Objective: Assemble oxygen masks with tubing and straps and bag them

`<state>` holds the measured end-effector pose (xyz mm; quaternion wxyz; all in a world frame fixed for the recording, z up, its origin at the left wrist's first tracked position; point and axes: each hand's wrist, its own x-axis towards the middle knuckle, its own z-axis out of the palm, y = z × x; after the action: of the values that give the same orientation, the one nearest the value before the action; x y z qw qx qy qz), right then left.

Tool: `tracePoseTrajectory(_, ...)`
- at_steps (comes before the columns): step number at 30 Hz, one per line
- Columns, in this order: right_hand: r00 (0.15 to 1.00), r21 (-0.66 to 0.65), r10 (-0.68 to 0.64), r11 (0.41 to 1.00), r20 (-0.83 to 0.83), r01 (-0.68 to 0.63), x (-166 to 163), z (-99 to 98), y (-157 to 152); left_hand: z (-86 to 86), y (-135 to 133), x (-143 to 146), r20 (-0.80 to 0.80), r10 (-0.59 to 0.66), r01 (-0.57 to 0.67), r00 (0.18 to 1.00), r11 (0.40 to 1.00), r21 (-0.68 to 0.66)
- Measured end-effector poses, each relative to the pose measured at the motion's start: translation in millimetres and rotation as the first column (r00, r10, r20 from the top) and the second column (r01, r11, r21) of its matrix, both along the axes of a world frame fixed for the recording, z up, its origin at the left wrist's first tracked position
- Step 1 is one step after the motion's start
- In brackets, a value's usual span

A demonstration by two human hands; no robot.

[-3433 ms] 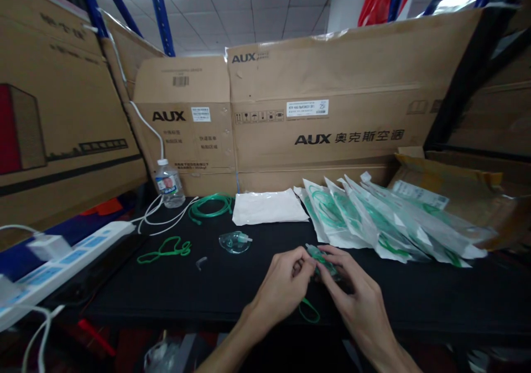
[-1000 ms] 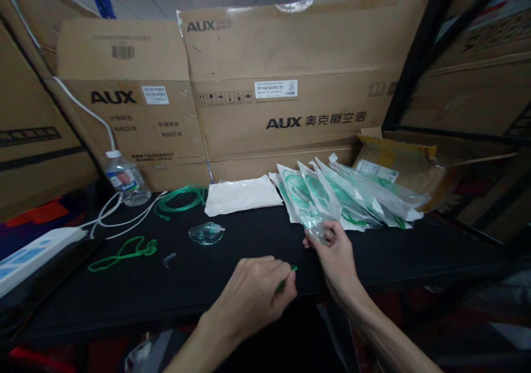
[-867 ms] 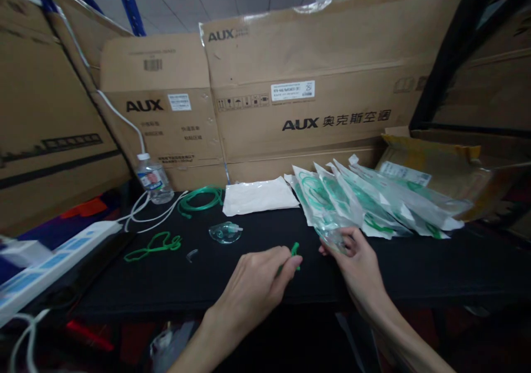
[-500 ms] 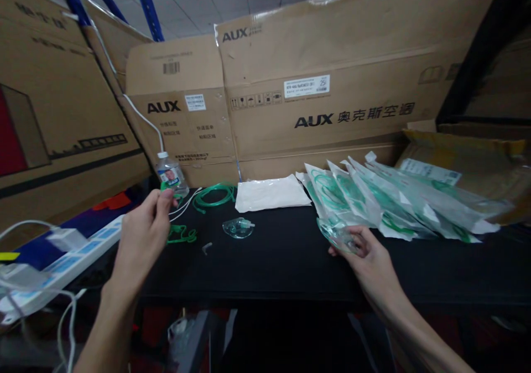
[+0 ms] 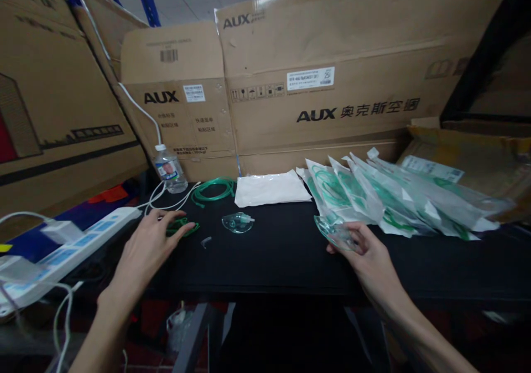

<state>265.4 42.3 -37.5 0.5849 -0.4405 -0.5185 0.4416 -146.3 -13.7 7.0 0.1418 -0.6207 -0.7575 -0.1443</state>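
Note:
My left hand [image 5: 160, 239] is low over the table's left side, fingers and thumb spread, beside a small heap of green straps [image 5: 188, 227]. Part of the heap is hidden behind the fingers. My right hand [image 5: 365, 251] pinches the edge of a clear green-tinted oxygen mask [image 5: 332, 228], held in front of the packets. A second clear mask [image 5: 238, 222] with a pale connector lies on the black table, mid-left. Near it is a small clear elbow-shaped piece [image 5: 206, 242]. Behind the straps rests a coil of green tubing [image 5: 213, 191].
Several sealed packets [image 5: 365, 190] with green tubing lean in a row at the right. A white pouch [image 5: 271, 189] lies at the back. A plastic bottle [image 5: 170, 168], white cables and a power strip [image 5: 74, 245] are at the left. Cardboard [image 5: 315, 96] walls the table's back.
My left hand has come down from in front of the bottle to the straps, and its pinched fingers have spread, letting go of a green strap. My right hand still holds the mask.

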Motion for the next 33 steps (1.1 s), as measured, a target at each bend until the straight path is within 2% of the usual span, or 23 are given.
tracePoseTrajectory(2,0.999,0.005,0.041,0.999,0.005,-0.041,-1,0.4,-1,-6.2,5,-2,-0.059,-0.101,0.099,0.993,0.994,-0.037)
tracePoseTrajectory(4,0.997,0.013,0.08,0.997,-0.003,-0.08,-2,-0.4,-2,-8.6,9,-4,-0.099,-0.116,0.111,0.988,0.992,-0.055)
tracePoseTrajectory(7,0.994,0.053,0.11,0.993,0.001,-0.11,-4,-3.2,-3,-1.2,10,15,-0.037,-0.119,0.121,0.992,0.989,0.085)
tracePoseTrajectory(9,0.996,0.083,0.094,0.992,0.013,-0.094,-5,-4.7,-4,7.3,6,49,0.133,-0.181,0.149,0.974,0.963,0.225)
tracePoseTrajectory(10,0.997,0.093,0.08,0.992,0.012,-0.081,-6,-4.9,-5,10.5,5,72,0.262,-0.243,0.172,0.934,0.949,0.264)
tracePoseTrajectory(11,0.997,0.098,0.072,0.993,0.006,-0.072,-6,-4.8,-6,12.3,3,97,0.393,-0.324,0.223,0.86,0.933,0.282)
tracePoseTrajectory(13,0.997,0.1,0.074,0.992,-0.014,-0.073,-6,-3.7,-7,10.2,3,149,0.595,-0.436,0.442,0.676,0.885,0.146)
tracePoseTrajectory(14,0.996,0.097,0.082,0.992,-0.02,-0.08,-6,-3.1,-8,6.5,5,173,0.662,-0.466,0.573,0.587,0.817,0.067)
tracePoseTrajectory(15,0.996,0.096,0.087,0.992,-0.022,-0.084,-6,-2.6,-8,1.4,8,194,0.719,-0.486,0.663,0.497,0.747,0.047)
tracePoseTrajectory(16,0.996,0.096,0.084,0.992,-0.018,-0.082,-6,-2.4,-9,-4.4,13,211,0.773,-0.477,0.699,0.417,0.712,0.062)
tracePoseTrajectory(18,0.998,0.103,0.067,0.992,-0.003,-0.066,-7,-3.2,-9,-15.9,22,232,0.858,-0.422,0.673,0.293,0.728,0.128)
tracePoseTrajectory(21,0.994,0.125,0.09,0.987,0.064,-0.097,-10,-6.1,-11,-23.7,34,236,0.921,-0.358,0.607,0.156,0.77,0.196)
tracePoseTrajectory(24,0.94,0.181,0.189,0.952,0.283,-0.246,-11,-7.2,-15,-17.4,39,221,0.951,-0.307,0.544,0.022,0.802,0.247)
tracePoseTrajectory(26,0.909,0.257,0.172,0.924,0.379,-0.282,-11,-6.2,-19,-11.1,39,210,0.962,-0.27,0.525,-0.045,0.812,0.253)
tracePoseTrajectory(29,0.9,0.374,0.09,0.888,0.427,-0.266,-8,-3.8,-22,-8.0,38,201,0.98,-0.197,0.577,-0.044,0.795,0.185)
tracePoseTrajectory(31,0.839,0.402,0.098,0.844,0.535,-0.355,-6,-3.1,-23,-10.4,37,200,0.988,-0.155,0.614,-0.005,0.78,0.125)
tracePoseTrajectory(33,0.777,0.406,0.136,0.79,0.614,-0.46,-6,-3.5,-22,-14.2,36,202,0.992,-0.126,0.642,0.001,0.76,0.096)
